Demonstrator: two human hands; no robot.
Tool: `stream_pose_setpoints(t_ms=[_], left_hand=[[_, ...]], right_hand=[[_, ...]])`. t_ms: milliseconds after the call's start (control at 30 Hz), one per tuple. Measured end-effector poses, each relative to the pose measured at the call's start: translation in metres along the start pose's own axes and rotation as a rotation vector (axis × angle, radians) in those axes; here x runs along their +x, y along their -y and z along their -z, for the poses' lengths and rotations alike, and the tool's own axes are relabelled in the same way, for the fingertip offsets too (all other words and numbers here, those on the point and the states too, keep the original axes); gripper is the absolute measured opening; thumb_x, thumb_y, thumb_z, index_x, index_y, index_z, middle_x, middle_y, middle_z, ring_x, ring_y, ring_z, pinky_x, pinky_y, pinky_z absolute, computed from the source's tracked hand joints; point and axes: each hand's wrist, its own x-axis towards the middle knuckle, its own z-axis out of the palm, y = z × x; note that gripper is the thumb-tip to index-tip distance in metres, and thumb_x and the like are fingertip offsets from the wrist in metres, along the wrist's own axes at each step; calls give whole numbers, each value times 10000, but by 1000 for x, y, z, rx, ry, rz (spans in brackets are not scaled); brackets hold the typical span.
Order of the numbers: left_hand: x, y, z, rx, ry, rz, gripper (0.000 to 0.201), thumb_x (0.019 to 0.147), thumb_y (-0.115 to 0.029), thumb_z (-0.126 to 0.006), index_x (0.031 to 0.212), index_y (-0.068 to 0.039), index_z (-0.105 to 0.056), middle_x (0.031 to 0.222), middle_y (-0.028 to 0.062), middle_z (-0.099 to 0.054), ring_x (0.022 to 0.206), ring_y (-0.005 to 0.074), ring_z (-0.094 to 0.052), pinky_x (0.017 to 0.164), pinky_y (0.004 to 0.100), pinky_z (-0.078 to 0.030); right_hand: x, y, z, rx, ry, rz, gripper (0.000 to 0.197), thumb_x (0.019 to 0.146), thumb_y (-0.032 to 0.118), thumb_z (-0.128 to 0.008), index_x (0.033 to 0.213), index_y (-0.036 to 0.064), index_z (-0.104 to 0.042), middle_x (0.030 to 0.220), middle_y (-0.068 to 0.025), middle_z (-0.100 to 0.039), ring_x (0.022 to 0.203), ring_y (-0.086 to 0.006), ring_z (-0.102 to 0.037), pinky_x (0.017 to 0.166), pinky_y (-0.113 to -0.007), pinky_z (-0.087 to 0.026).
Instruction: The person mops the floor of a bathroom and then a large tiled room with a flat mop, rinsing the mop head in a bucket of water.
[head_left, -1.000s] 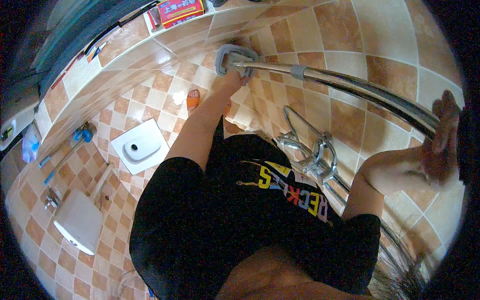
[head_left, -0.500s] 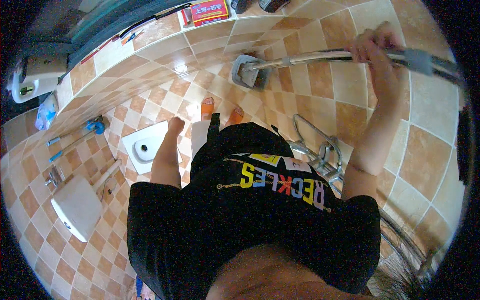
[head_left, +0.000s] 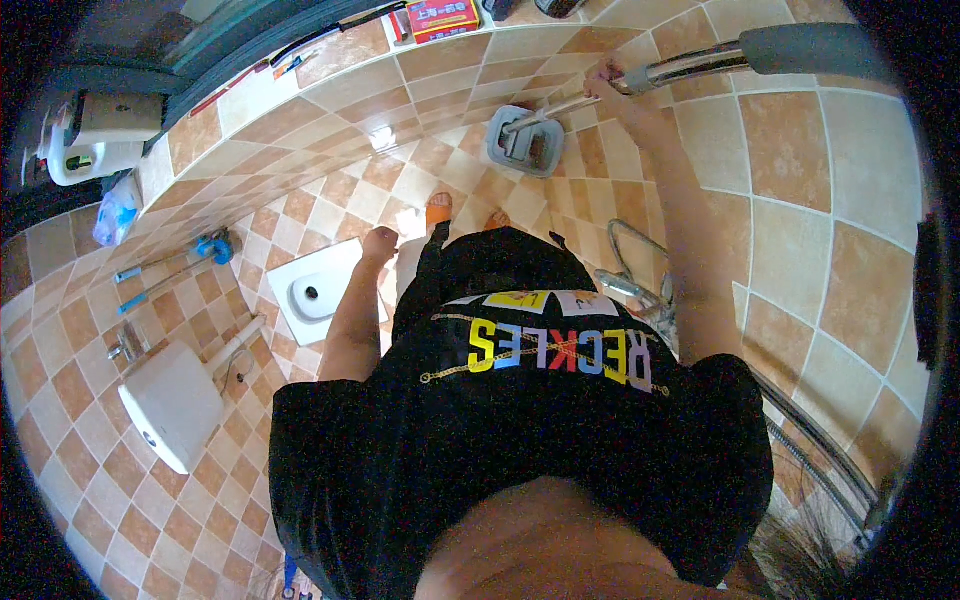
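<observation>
My right hand [head_left: 605,80] is closed around the metal pole of a mop [head_left: 690,66], reached out ahead and to the right. The mop's thick grey foam grip [head_left: 820,48] sticks out past my hand toward the upper right. Its lower end stands in a small grey bucket [head_left: 493,150] on the floor by the far wall; the flat head shows on the bucket's left side. My left hand [head_left: 378,246] hangs low beside the squat toilet [head_left: 335,323], fingers curled in, and nothing shows in it.
A tiled ledge [head_left: 345,62] runs along the far side, with a red box [head_left: 443,18] on it. At the left are a white cistern [head_left: 170,408] and blue-handled brushes [head_left: 170,285]. A shower tap [head_left: 625,285] and hose are close on my right.
My right hand has moved forward and left, lower on the mop pole toward the bucket. The grey grip now shows more fully. The mop head has shifted within the bucket. My left hand stays low.
</observation>
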Motion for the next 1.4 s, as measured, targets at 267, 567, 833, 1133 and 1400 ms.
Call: stream_pose_setpoints(t_ms=[267, 567, 833, 1133, 1400], left_hand=[[-4, 29, 17, 96, -121, -289, 184, 783, -156, -499, 829, 7, -571, 635, 89, -578, 507, 165, -580, 437, 274, -445], [-30, -1, 27, -383, -96, 201, 156, 785, -159, -510, 831, -18, -559, 650, 63, -571, 507, 148, -576, 404, 253, -429], [-33, -23, 17, -553, -66, 123, 111, 784, -128, -523, 798, -22, -553, 622, 37, -536, 469, 124, -523, 398, 236, -399], [-31, 0, 18, -380, -86, 185, 196, 806, -179, -479, 821, 1, -555, 642, 81, -572, 493, 149, -568, 414, 261, -436], [-54, 13, 21, -422, -121, 253, 176, 799, -182, -506, 835, -18, -559, 618, 49, -543, 479, 143, -536, 417, 252, -425]], right_hand=[[28, 45, 17, 819, -222, -186, 119, 743, 67, -550, 764, 82, -434, 677, 22, -438, 652, -82, -457, 625, -212, -378], [36, 124, 70, 634, -287, -76, 163, 650, 39, -581, 762, 69, -466, 565, -6, -452, 494, -109, -455, 466, -211, -366], [19, 29, -19, 402, -120, 55, 108, 728, 87, -556, 804, 80, -479, 703, 12, -468, 633, -81, -466, 582, -225, -397], [23, 95, 19, 606, -164, 21, 106, 724, 115, -549, 770, 88, -457, 628, 6, -466, 552, -121, -476, 504, -254, -393], [48, 147, 53, 962, -231, 86, 187, 688, -24, -492, 798, 78, -380, 526, -5, -397, 408, -107, -394, 394, -237, -324]])
